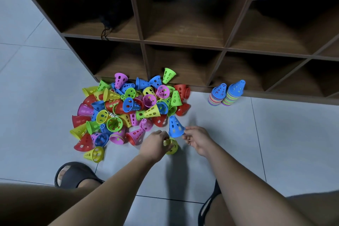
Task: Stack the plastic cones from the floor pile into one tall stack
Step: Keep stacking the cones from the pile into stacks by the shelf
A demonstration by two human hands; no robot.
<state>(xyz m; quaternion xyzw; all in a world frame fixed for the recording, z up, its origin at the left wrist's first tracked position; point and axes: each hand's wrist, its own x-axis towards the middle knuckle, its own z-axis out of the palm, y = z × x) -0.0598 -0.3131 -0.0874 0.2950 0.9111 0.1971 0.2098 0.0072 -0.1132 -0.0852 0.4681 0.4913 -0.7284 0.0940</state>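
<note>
A loose pile of plastic cones (128,108) in red, yellow, green, blue and pink lies on the tiled floor in front of a shelf. My left hand (156,145) grips a yellow-green cone (172,146) just off the pile's near right edge. A blue cone (175,127) stands upright beside it, and the fingertips of my right hand (197,138) pinch its rim at the lower right. Two short stacks of cones with blue tops (218,94) (233,92) stand side by side to the right, against the shelf base.
A dark wooden cube shelf (183,42) runs along the back; a black bag (113,7) fills an upper left cube. My feet in dark slippers (73,175) (209,205) are planted near the bottom. Grey floor tiles (275,143) spread to the right.
</note>
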